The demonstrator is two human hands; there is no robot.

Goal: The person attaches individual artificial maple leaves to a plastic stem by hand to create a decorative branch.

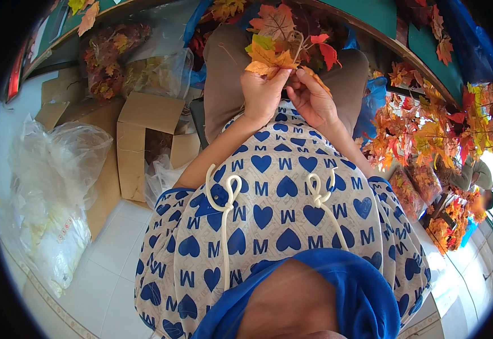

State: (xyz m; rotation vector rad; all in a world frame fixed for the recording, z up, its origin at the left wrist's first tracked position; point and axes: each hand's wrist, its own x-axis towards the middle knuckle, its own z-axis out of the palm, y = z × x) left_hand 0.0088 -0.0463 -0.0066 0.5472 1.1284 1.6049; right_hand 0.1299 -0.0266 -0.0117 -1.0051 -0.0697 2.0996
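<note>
Two knotted cream cords [229, 200] nearest, down a pale garment [269, 186] patterned with blue hearts and letters, inside a blue collar [365, 282]. Farther out, above the lap, left hand [262, 93] closed in a pinch on the lower end of a spray of artificial maple leaves [272, 59], remaining fingers mostly turned out of sight. Right hand [314, 101] curled, thumb and forefinger just beside that pinch; too fine a spot to tell whether gripping or merely touching. Another orange leaf [318, 79] partly covered by the right forefinger. Spray between brown-trousered knees [224, 68], far limit lost among similar leaves behind. In look, broad with pointed lobes: orange nearest the thumb, yellow-green to the left, pale peach above, bright red to the right, a thin pale stem [298, 48] looped among them. Beyond, to the left, an open cardboard box [145, 121], inside mostly dark, crumpled clear plastic [68, 147], and bagged leaves [111, 62] blurred by film. To the right, dense red-orange foliage [410, 121] beside a green tabletop [436, 59], cut off by the rim. Farthest, another person [474, 175], only partly visible.
</note>
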